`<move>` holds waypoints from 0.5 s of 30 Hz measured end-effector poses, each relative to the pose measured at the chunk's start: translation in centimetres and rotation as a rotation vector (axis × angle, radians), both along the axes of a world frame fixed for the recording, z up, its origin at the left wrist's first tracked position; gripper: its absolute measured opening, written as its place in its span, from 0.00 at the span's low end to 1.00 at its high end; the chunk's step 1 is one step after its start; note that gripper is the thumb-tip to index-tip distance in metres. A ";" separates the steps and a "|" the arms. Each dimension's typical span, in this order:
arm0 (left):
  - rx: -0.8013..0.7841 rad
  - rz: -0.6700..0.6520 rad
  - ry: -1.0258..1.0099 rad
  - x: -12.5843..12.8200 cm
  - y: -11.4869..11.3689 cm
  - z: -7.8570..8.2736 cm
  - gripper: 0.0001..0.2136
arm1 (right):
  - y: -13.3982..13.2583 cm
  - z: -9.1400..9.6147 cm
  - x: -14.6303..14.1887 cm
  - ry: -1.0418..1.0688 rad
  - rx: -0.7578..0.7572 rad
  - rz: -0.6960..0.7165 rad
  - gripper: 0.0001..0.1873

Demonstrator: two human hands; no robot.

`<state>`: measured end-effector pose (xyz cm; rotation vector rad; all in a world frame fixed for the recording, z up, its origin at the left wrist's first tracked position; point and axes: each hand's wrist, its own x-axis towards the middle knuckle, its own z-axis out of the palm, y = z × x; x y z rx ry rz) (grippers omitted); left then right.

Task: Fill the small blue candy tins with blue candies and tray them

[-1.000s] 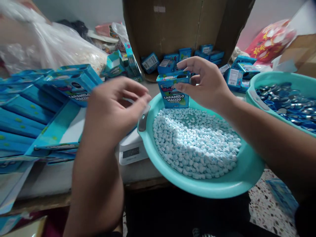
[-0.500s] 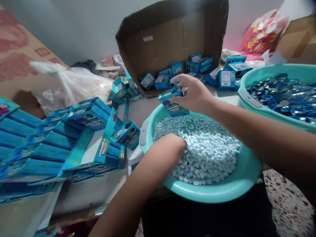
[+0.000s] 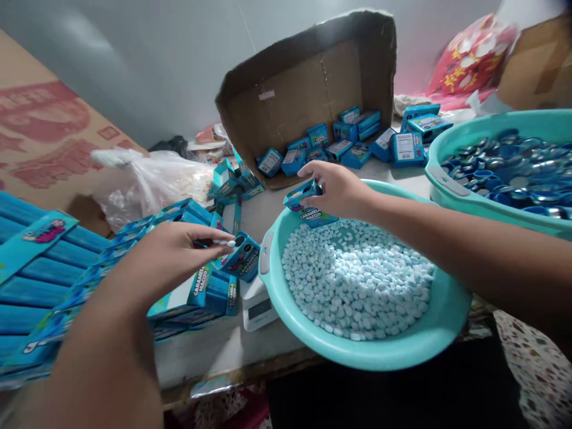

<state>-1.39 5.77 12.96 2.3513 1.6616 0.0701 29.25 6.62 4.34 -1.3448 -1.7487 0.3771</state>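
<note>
My right hand point(image 3: 336, 190) grips a small blue "Caramelo Macizo" box point(image 3: 307, 204), tilted, over the far rim of a teal basin point(image 3: 393, 348) heaped with pale blue candies point(image 3: 357, 277). My left hand point(image 3: 172, 256) is left of the basin. Its fingers pinch a few candies point(image 3: 226, 242) right above an open blue box point(image 3: 243, 256) that stands on a tray of boxes.
A small white scale point(image 3: 259, 305) sits by the basin. Stacks of flat blue cartons point(image 3: 40, 280) lie at left. A cardboard box point(image 3: 313, 89) with small blue boxes is behind. A second teal basin point(image 3: 473, 196) holds blue lids. A clear plastic bag point(image 3: 152, 179) rests behind the cartons.
My left hand dipped into the candies, then lifted out and moved left with a few candies to the open box. My right hand tilted its box and shifted slightly.
</note>
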 end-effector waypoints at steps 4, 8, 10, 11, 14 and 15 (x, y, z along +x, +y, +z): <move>0.030 -0.021 0.121 0.2 1.9 -0.4 0.14 | -0.1 0.2 0.0 -0.006 -0.039 -0.015 0.28; 0.053 -0.094 0.125 0.6 2.7 -1.1 0.15 | -0.2 0.3 0.1 -0.018 -0.042 -0.026 0.29; 0.065 -0.118 0.092 0.6 2.9 -1.4 0.19 | -0.3 0.3 0.1 -0.011 -0.044 -0.019 0.29; 0.071 -0.116 0.072 0.6 3.0 -1.5 0.21 | -0.3 0.4 0.1 -0.007 -0.045 -0.016 0.29; 0.050 -0.077 0.016 0.5 3.1 -1.7 0.21 | -0.4 0.4 0.1 -0.008 -0.045 -0.014 0.29; 0.031 -0.063 -0.004 0.5 3.1 -1.8 0.21 | -0.4 0.4 0.1 -0.012 -0.047 -0.015 0.30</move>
